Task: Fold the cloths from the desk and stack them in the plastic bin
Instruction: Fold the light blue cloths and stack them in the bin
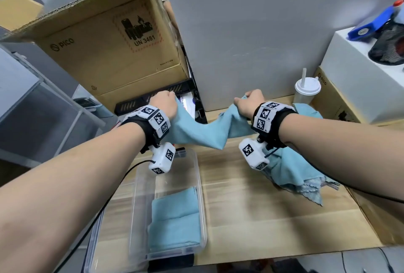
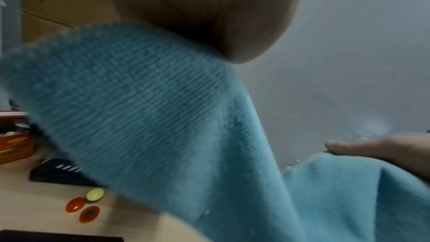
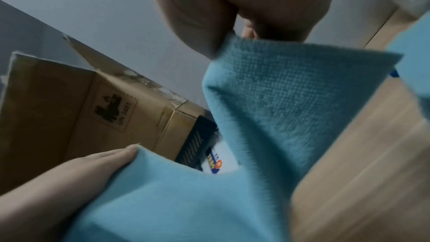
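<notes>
Both hands, left hand [image 1: 165,103] and right hand [image 1: 251,103], grip cloth [image 1: 203,131] between.

The soft woven cloth [image 1: 196,132] held up is plain light blue with a fine ribbed weave, like the folded cloth [image 1: 175,218] in the clear plastic bin [image 1: 203,207]. The pale wooden desk [image 1: 251,218] shows a light tan grain. The corrugated cardboard box [image 1: 105,54] is brown with black print. Both wristbands [image 1: 155,119] carry black-and-white square markers.
</notes>
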Action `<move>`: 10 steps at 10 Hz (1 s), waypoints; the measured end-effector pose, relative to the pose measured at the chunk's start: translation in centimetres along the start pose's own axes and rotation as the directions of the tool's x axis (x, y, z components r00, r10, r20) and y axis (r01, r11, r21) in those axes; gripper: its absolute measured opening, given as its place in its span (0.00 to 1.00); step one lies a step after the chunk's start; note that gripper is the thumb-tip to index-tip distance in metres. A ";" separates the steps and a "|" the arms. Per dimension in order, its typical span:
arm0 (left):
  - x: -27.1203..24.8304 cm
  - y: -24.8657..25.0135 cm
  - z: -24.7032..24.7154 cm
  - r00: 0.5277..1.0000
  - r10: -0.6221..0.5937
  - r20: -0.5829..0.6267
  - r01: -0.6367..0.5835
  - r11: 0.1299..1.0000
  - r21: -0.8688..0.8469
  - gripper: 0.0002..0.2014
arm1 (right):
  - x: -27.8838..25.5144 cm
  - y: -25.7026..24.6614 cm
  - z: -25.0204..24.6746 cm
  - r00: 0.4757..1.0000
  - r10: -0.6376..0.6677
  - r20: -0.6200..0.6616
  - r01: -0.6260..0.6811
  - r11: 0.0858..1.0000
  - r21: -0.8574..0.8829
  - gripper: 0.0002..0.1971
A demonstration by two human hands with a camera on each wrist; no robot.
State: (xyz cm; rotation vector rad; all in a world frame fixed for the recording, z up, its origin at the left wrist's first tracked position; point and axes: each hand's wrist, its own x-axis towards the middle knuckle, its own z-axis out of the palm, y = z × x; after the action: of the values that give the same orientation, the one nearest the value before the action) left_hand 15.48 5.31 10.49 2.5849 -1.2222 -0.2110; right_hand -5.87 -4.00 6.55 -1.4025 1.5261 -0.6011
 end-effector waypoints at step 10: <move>1.5 -7.4 0.6 0.894 -0.204 0.398 0.329 0.904 -0.274 0.39 | 2.6 6.5 -2.3 0.863 0.353 0.362 -0.430 0.889 0.158 0.29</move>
State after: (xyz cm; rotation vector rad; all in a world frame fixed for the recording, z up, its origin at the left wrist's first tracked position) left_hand 21.66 8.52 7.65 2.4611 -0.8218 -0.9080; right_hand -10.68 -5.56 1.26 -0.9151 1.3694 -0.2656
